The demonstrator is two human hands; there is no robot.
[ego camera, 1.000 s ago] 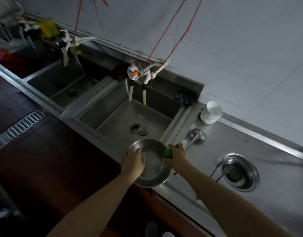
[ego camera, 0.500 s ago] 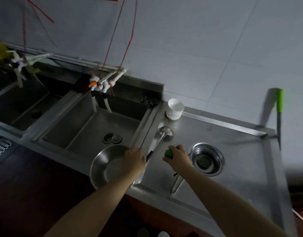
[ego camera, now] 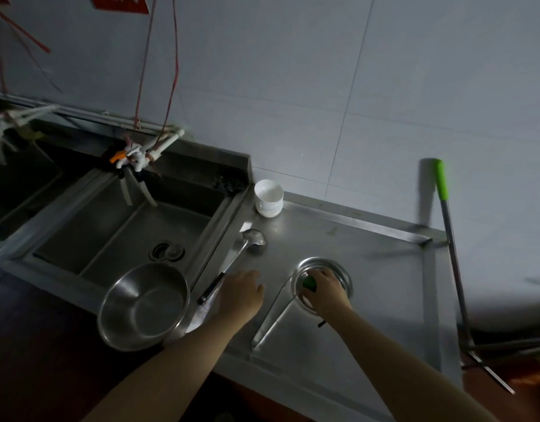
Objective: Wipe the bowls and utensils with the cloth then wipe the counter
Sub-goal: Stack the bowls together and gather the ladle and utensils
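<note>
My right hand (ego camera: 325, 289) grips a green cloth (ego camera: 309, 282) and holds it over a small steel bowl (ego camera: 344, 274) standing on the steel counter (ego camera: 369, 257). My left hand (ego camera: 242, 292) hovers open over the counter, next to the black handle of a steel ladle (ego camera: 244, 248). A large steel bowl (ego camera: 143, 306) rests on the sink's front edge, left of my left hand. Stacked white bowls (ego camera: 268, 197) stand at the counter's back left. A long thin utensil (ego camera: 273, 312) leans out of the small bowl onto the counter.
A deep sink (ego camera: 134, 229) with white taps (ego camera: 131, 156) lies to the left. A green-handled mop pole (ego camera: 448, 239) leans on the wall at the right counter end. Red cords (ego camera: 171, 65) hang from above.
My left hand let go of the large bowl, which now sits on the sink edge, and moved right. My right hand carried the green cloth right onto the small bowl.
</note>
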